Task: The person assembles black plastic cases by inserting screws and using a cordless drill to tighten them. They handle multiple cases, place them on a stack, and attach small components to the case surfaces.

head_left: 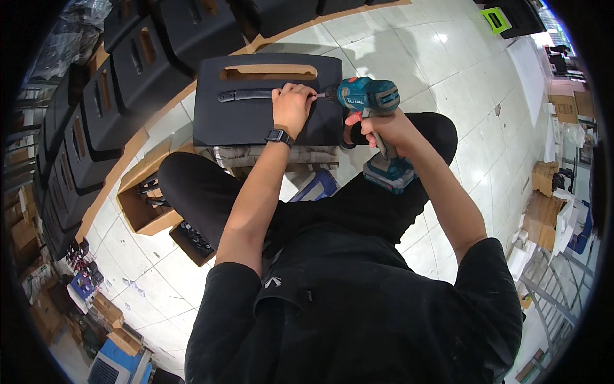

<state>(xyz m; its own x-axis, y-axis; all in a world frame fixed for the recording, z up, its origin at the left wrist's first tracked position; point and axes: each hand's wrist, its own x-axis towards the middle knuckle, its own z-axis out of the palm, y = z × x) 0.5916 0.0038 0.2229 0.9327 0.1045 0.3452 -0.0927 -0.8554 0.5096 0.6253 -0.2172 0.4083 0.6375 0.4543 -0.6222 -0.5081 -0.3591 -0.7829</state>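
Note:
A dark grey, box-like panel (262, 128) lies in front of me, with a long rounded slot along its far side. A slim black handle (246, 94) rests across its top. My left hand (292, 105), with a watch on the wrist, closes over the right end of that handle. Its fingertips are beside the drill's bit; whether they also pinch a screw is hidden. My right hand (384, 131) grips a teal cordless drill (364, 95) by its handle. The drill lies sideways, its bit pointing left at the handle's end.
Similar dark panels (134, 70) stand in a curved row on cardboard at the left and far side. By my left knee are an open cardboard box (150, 198) and a small tray of black parts (194, 242). A blue plastic piece (313, 185) sits below the panel.

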